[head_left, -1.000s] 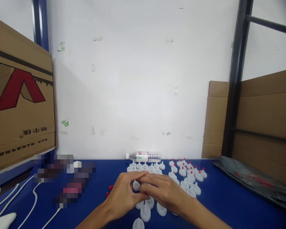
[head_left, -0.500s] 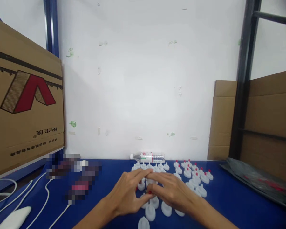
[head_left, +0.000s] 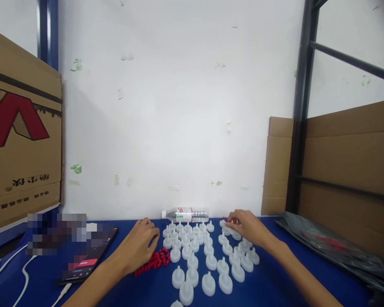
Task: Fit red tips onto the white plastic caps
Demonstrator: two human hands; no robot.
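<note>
My left hand (head_left: 140,244) rests at the edge of a heap of small red caps (head_left: 161,258) on the table. Its fingers curl downward, with a gap between thumb and forefinger and nothing visible held. Farther right, my right hand (head_left: 245,226) pinches at a small red cap (head_left: 229,221) atop one of the white nozzle lids at the back. Many white nozzle lids (head_left: 208,284), oval with a thin upright spout, stand in loose rows between the hands; those in the middle carry no red cap. Some lids are hidden behind my right hand.
A clear plastic bottle (head_left: 185,214) lies against the wall behind the lids. At left are a phone (head_left: 92,254), white cables (head_left: 26,273) and a large cardboard box (head_left: 25,128). Grey plastic bags (head_left: 326,243) lie at right, near a dark metal post (head_left: 297,140).
My hands were together over the middle lids and have parted. The left moved left to the red caps; the right moved right and back to the capped lids. The view has shifted right.
</note>
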